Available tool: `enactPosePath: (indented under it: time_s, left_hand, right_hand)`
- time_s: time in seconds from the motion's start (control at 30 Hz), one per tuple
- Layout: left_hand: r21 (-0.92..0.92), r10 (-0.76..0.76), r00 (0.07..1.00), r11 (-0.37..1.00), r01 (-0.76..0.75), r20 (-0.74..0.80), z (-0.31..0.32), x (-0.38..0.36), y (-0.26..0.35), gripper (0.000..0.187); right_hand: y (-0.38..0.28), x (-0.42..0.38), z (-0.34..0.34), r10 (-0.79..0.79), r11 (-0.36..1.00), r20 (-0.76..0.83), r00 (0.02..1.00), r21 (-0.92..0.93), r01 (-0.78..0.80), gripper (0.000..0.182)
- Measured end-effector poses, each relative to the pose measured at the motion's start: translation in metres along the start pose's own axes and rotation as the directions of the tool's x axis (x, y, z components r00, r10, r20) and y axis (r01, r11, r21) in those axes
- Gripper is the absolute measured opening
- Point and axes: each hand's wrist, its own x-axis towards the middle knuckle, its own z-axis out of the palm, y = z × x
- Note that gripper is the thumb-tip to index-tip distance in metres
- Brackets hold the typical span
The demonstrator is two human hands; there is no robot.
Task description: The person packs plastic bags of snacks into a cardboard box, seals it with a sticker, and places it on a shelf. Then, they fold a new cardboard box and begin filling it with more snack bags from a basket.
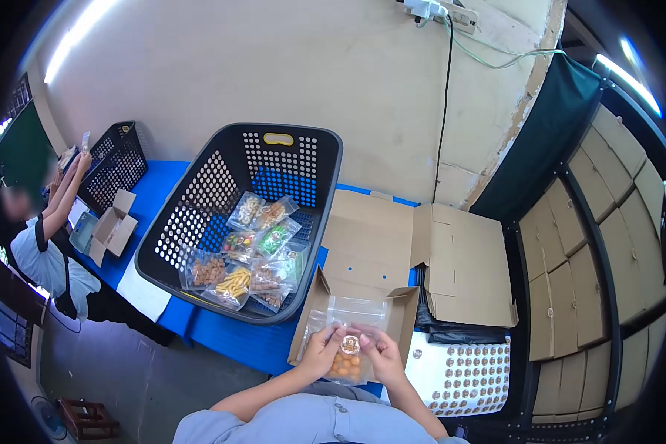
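Both of my hands hold a clear plastic pouch (345,368) with round orange snacks in its lower part. A round printed sticker (350,345) sits on the front of the pouch. My left hand (323,351) grips its left side, with the thumb beside the sticker. On the right side, my right hand (382,357) pinches it, thumb near the sticker edge. Behind the pouch lies an open cardboard box (317,297), with another clear bag partly visible inside. The sticker sheet (462,374), with rows of round labels, lies to the right of my right hand.
A large black basket (331,159) with several snack pouches (233,283) stands on the blue-covered table (270,344). Flat cardboard boxes (472,266) are stacked at right, beside shelves of cartons (562,311). At far left, another person (48,255) lifts a small packet near a second basket (113,166).
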Motion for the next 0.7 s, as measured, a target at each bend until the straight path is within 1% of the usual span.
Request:
enactPosePath:
  time_s: [0.03, 0.07, 0.1, 0.13, 0.17, 0.2, 0.23, 0.27, 0.33, 0.37, 0.4, 0.47, 0.5, 0.53, 0.57, 0.6, 0.63, 0.67, 0.7]
  left_hand:
    - [-0.001, -0.003, 1.0, 1.0, 0.003, -0.002, 0.0, 0.0, 0.002, 0.037]
    - [-0.009, -0.032, 0.999, 0.999, 0.032, 0.017, 0.0, 0.001, 0.007, 0.043]
    - [-0.017, -0.056, 0.998, 0.998, 0.057, 0.035, -0.001, 0.001, 0.009, 0.048]
    - [-0.017, -0.057, 0.998, 0.998, 0.057, 0.027, 0.0, -0.001, 0.007, 0.048]
    - [-0.087, 0.019, 0.994, 0.996, -0.01, 0.104, 0.0, -0.003, 0.0, 0.049]
    - [-0.159, 0.101, 0.98, 0.985, -0.074, 0.17, -0.001, -0.004, -0.004, 0.051]
    - [-0.133, 0.198, 0.943, 0.977, -0.167, 0.267, -0.002, -0.003, -0.007, 0.043]
    - [-0.128, 0.198, 0.947, 0.977, -0.17, 0.252, -0.002, -0.005, -0.01, 0.043]
    - [0.003, -0.036, 0.931, 0.999, 0.038, 0.363, 0.001, -0.011, 0.003, 0.047]
    - [0.009, -0.105, 0.928, 0.994, 0.108, 0.359, 0.0, -0.013, 0.016, 0.049]
    - [0.009, -0.104, 0.931, 0.994, 0.108, 0.35, -0.002, -0.014, 0.015, 0.049]
    - [0.206, -0.084, 0.873, 0.978, -0.02, 0.481, -0.004, -0.015, 0.012, 0.045]
    - [0.24, -0.005, 0.858, 0.961, -0.139, 0.514, -0.003, -0.015, 0.018, 0.043]
    - [0.242, -0.004, 0.862, 0.96, -0.138, 0.507, -0.001, -0.016, 0.017, 0.043]
    - [0.133, -0.027, 0.931, 0.991, -0.023, 0.365, 0.002, -0.019, 0.012, 0.041]
    - [0.003, -0.071, 0.973, 0.997, 0.072, 0.22, 0.004, -0.019, 0.008, 0.039]
    - [-0.223, -0.086, 0.987, 0.968, 0.114, 0.133, 0.004, -0.016, 0.001, 0.026]
    - [-0.222, -0.084, 0.988, 0.969, 0.111, 0.13, 0.001, -0.012, -0.005, 0.026]
    - [-0.123, -0.042, 0.989, 0.991, 0.059, 0.142, -0.003, -0.009, -0.005, 0.02]
  right_hand:
    - [0.0, 0.0, 0.0, 0.018, 0.997, 0.0, 1.0, 0.078, -0.018, 0.039]
    - [0.002, 0.0, -0.001, 0.021, 0.997, 0.003, 1.0, 0.078, -0.021, 0.039]
    - [0.003, 0.002, -0.002, 0.012, 0.996, -0.039, 0.999, 0.086, -0.009, 0.037]
    - [0.004, 0.003, -0.001, 0.007, 0.995, -0.081, 0.997, 0.095, 0.001, 0.035]
    - [0.003, 0.001, 0.001, 0.01, 0.995, -0.071, 0.997, 0.096, -0.003, 0.035]
    - [0.0, -0.003, 0.006, -0.043, 0.999, -0.113, 0.993, 0.023, 0.046, 0.031]
    - [0.0, -0.006, 0.01, -0.097, 0.995, -0.15, 0.984, -0.052, 0.09, 0.027]
    - [0.002, -0.007, 0.011, -0.092, 0.995, -0.135, 0.987, -0.049, 0.086, 0.027]
    - [0.006, -0.011, 0.008, -0.052, 0.998, -0.258, 0.965, 0.009, 0.056, 0.02]
    - [0.006, -0.012, 0.01, -0.065, 0.998, -0.287, 0.956, -0.012, 0.064, 0.015]
    - [0.012, -0.012, 0.005, -0.062, 0.998, -0.278, 0.958, -0.012, 0.061, 0.015]
    - [0.025, -0.011, -0.014, -0.095, 0.993, -0.303, 0.948, 0.034, 0.11, 0.019]
    - [0.023, -0.009, -0.015, -0.13, 0.991, -0.312, 0.941, -0.048, 0.122, 0.02]
    - [0.021, -0.008, -0.015, -0.128, 0.992, -0.305, 0.944, -0.047, 0.12, 0.02]
    - [0.019, -0.007, -0.014, -0.174, 0.984, -0.296, 0.939, -0.076, 0.159, 0.02]
    - [0.016, -0.007, -0.014, -0.222, 0.974, -0.285, 0.932, -0.106, 0.199, 0.019]
    - [0.014, -0.01, -0.014, -0.187, 0.977, -0.252, 0.949, -0.146, 0.154, 0.019]
    - [0.014, -0.012, -0.012, -0.188, 0.977, -0.248, 0.95, -0.146, 0.156, 0.019]
    - [0.014, -0.014, -0.01, -0.137, 0.984, -0.231, 0.963, -0.147, 0.104, 0.019]
